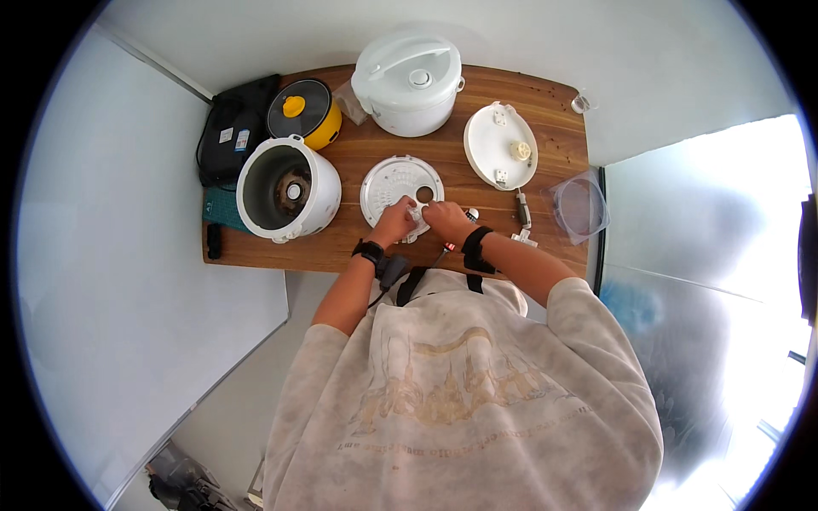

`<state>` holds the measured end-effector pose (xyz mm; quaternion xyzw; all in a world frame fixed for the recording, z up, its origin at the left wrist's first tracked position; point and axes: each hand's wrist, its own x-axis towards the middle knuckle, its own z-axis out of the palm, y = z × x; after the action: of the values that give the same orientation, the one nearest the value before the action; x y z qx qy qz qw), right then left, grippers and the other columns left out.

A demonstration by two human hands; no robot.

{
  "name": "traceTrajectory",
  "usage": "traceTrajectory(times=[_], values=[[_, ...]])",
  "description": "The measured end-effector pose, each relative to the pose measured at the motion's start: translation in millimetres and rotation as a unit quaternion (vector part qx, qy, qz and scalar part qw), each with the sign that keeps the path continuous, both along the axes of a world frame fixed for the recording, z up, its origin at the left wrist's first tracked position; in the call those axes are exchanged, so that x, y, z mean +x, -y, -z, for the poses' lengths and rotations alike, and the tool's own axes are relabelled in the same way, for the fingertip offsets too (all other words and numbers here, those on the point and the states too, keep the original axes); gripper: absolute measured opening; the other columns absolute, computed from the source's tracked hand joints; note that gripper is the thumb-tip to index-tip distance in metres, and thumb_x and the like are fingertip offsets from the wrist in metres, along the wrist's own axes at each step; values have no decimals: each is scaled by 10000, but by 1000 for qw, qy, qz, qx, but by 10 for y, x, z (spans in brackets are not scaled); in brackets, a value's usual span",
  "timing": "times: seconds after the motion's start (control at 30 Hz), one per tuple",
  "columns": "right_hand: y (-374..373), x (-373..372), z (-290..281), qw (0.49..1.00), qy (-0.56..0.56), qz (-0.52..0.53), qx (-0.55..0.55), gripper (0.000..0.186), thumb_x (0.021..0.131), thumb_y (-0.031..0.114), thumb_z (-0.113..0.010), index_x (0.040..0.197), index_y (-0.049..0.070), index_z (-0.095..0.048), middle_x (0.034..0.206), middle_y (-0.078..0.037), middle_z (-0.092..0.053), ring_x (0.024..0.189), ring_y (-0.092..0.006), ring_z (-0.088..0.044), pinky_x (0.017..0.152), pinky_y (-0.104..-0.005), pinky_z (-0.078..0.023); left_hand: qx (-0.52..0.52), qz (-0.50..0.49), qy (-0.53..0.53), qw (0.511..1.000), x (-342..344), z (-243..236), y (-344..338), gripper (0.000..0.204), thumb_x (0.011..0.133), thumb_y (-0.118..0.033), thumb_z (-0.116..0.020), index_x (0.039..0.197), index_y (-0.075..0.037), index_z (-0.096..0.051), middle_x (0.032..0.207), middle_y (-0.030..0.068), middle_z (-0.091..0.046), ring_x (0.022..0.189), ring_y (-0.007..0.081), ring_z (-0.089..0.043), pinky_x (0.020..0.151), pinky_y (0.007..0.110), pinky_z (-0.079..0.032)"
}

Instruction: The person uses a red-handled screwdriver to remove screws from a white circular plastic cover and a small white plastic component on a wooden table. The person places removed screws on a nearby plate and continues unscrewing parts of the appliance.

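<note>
A round, pale lid plate (381,182) with a perforated pattern and a dark round hole lies on the table in front of me. My left hand (394,221) rests over its near part, fingers bent inward. From the right, my right hand (449,221) meets it just below the hole, its fingertips pinched together. Small whitish parts show between the hands, but what the fingers grip is too small to make out. Close beside my right hand lies a screwdriver (446,248) with a red-and-white mark, partly hidden by the wrist.
An open white rice cooker body (322,192) stands left, near a yellow pot (322,134) and black bag (223,157). Behind is a lidded white cooker (409,111). To the right lie a white lid shell (486,149), a grey-handled tool (523,211) and a clear plastic container (579,209).
</note>
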<state>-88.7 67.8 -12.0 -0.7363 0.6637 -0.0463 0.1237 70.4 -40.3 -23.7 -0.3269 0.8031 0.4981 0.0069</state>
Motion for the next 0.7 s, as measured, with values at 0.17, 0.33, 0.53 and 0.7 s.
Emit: traceTrajectory(times=[0.17, 0.33, 0.53, 0.7], values=[[-11, -276, -408, 986, 60, 148, 46, 157, 849, 130, -556, 972, 52, -616, 856, -161, -658, 837, -339, -672, 711, -441, -548, -1, -102, -22, 995, 199, -281, 148, 245, 808, -139, -659, 1022, -49, -579, 809, 159, -667, 786, 322, -667, 694, 408, -515], [-296, -593, -406, 971, 84, 223, 15, 237, 883, 269, -569, 941, 40, -569, 878, -179, -631, 825, -384, -640, 699, -492, -516, -114, -115, 53, 985, 474, -306, 286, 199, 813, -114, -644, 997, -59, -592, 835, 160, -664, 792, 321, -657, 710, 405, -511], [-442, -607, -500, 934, 102, 267, 213, 521, 875, 471, -573, 1132, 18, -551, 976, -235, -678, 938, -409, -656, 807, -519, -515, -92, -84, 18, 992, 479, -332, 148, 191, 809, -90, -635, 993, -55, -596, 854, 156, -654, 831, 317, -651, 728, 402, -513], [-508, -558, -192, 911, 146, 335, 190, 591, 856, 477, -585, 1174, -18, -519, 935, -246, -687, 911, -432, -665, 811, -505, -529, -159, -116, 31, 980, 390, -197, 240, 210, 815, -106, -675, 1001, -35, -609, 825, 138, -649, 788, 275, -652, 723, 373, -517]])
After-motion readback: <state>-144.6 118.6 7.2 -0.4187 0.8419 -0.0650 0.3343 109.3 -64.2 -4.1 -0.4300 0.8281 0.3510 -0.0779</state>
